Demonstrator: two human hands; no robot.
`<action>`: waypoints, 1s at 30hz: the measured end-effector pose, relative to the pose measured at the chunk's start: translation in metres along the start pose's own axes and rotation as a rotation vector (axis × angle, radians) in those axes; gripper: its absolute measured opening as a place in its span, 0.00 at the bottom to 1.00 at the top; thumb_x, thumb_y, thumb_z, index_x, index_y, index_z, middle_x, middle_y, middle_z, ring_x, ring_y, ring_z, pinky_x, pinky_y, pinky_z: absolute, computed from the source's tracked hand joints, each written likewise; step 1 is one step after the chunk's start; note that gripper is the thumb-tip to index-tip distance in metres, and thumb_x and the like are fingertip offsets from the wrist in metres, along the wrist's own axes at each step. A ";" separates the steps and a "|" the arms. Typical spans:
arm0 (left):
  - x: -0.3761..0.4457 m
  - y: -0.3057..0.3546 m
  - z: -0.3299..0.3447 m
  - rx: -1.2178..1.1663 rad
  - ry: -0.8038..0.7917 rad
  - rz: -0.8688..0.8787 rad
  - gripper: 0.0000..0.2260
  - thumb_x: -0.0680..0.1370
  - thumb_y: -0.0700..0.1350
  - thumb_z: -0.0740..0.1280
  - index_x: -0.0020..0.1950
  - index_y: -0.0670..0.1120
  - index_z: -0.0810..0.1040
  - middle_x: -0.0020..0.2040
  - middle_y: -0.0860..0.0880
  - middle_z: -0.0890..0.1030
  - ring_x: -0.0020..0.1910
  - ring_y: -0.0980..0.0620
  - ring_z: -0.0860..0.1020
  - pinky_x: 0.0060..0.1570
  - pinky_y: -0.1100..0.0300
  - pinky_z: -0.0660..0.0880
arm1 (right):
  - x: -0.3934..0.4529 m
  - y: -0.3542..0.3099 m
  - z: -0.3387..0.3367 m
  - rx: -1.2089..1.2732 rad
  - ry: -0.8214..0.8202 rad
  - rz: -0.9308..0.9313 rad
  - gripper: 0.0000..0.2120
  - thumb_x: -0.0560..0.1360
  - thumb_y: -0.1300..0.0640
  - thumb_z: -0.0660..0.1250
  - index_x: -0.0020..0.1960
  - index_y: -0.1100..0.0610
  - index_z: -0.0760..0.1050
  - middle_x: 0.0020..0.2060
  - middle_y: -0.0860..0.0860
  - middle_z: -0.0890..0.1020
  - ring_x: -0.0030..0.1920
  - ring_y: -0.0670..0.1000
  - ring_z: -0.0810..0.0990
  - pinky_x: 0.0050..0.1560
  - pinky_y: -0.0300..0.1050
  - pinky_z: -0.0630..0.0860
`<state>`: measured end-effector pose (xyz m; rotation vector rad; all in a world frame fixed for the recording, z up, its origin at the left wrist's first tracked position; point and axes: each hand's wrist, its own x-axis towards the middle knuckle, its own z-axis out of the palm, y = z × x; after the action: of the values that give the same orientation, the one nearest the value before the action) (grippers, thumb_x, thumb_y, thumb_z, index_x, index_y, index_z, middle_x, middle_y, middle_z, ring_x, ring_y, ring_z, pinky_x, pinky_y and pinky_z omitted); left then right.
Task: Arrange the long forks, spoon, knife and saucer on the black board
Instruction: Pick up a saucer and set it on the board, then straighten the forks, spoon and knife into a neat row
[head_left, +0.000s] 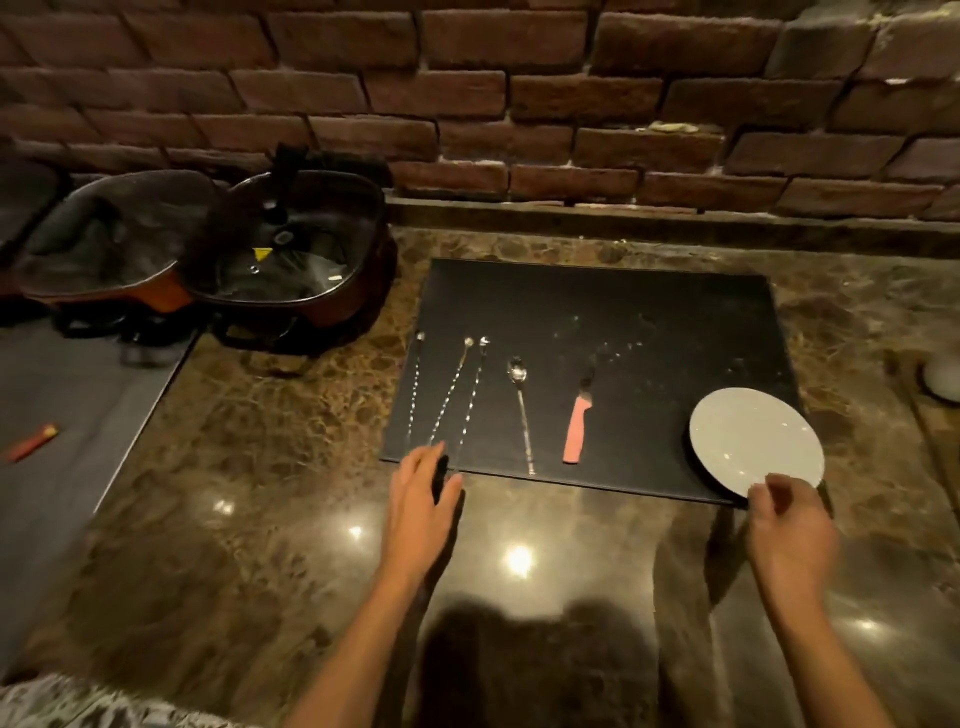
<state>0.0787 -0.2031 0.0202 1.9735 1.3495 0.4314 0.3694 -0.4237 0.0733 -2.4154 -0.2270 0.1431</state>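
Observation:
A black board (597, 312) lies on the marble counter. Three long thin forks lie on its left part: one at the far left (414, 387), a slanted middle one (451, 389) and a third (471, 397). To their right lie a long spoon (521, 405) and a knife (577, 428) with a pink handle. A white saucer (753, 439) sits at the board's front right corner. My left hand (423, 493) rests at the forks' near ends, fingers apart. My right hand (787, 525) is at the saucer's near rim, fingers curled; whether it grips the rim is unclear.
Two dark pans (291, 254) with glass lids stand at the back left, beside the board. A brick wall (519, 104) runs behind the counter. A small orange object (31, 441) lies on the grey surface at the left. A pale round thing (943, 376) sits at the right edge.

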 end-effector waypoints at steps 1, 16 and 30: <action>0.007 -0.017 -0.018 0.051 0.002 0.001 0.24 0.82 0.50 0.69 0.77 0.47 0.71 0.76 0.47 0.69 0.76 0.48 0.66 0.73 0.60 0.59 | -0.017 -0.013 0.010 0.016 -0.025 -0.011 0.12 0.77 0.60 0.64 0.58 0.64 0.77 0.52 0.65 0.81 0.52 0.65 0.79 0.54 0.56 0.74; 0.157 -0.111 -0.087 0.535 -0.151 0.230 0.32 0.82 0.65 0.50 0.84 0.55 0.53 0.85 0.46 0.52 0.84 0.44 0.48 0.80 0.44 0.48 | -0.155 -0.199 0.190 0.082 -0.409 -0.085 0.07 0.77 0.63 0.64 0.52 0.61 0.79 0.47 0.60 0.83 0.50 0.60 0.80 0.54 0.52 0.75; 0.191 -0.132 -0.058 0.618 0.078 0.437 0.27 0.83 0.62 0.54 0.80 0.53 0.65 0.80 0.43 0.67 0.79 0.38 0.64 0.75 0.37 0.61 | -0.138 -0.255 0.282 -0.294 -0.484 -0.211 0.07 0.75 0.56 0.67 0.48 0.58 0.72 0.47 0.59 0.81 0.48 0.64 0.80 0.43 0.54 0.77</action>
<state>0.0304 0.0201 -0.0531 2.8112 1.1785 0.3087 0.1563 -0.0817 0.0349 -2.5896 -0.7659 0.6375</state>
